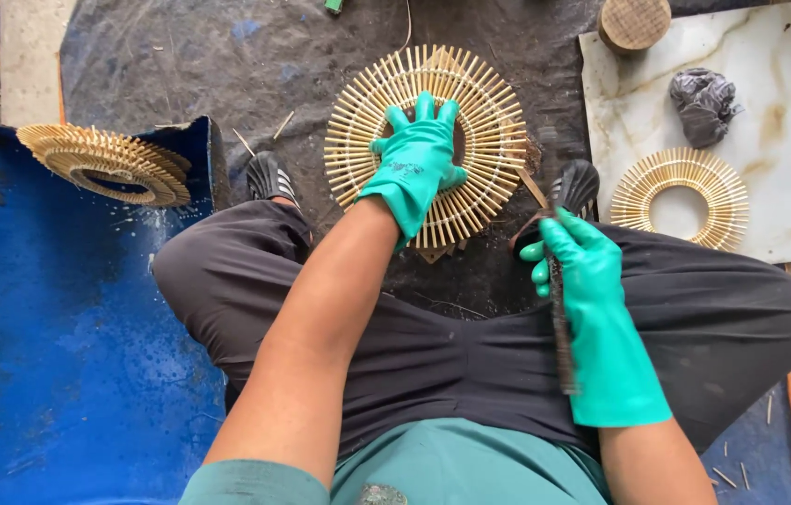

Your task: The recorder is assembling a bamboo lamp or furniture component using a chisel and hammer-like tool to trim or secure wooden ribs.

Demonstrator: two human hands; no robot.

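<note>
Nearest to us are our own teal shirt [451, 463] and black trousers [433, 346], knees spread wide as we sit over a dark tarp [227, 65] on the ground. Our left hand [417, 161], in a green rubber glove, lies flat with fingers spread on a round sunburst ring of bamboo sticks [426, 142], pressing it down on the tarp between our two black shoes [270, 176]. Our right hand [575, 266], gloved the same, is closed around a long dark tool [561, 323] whose handle runs down along the wrist; its upper end rises just beside the ring's right edge, and we cannot tell whether it touches. To our left, a stack of finished stick rings [107, 164] rests on the top edge of a blue curved sheet [49, 355]. To our right, a smaller stick ring [680, 196] lies on a white marble slab [788, 122], near a crumpled dark bag [702, 105], with a round wooden block [634, 22] at the slab's top corner.
</note>
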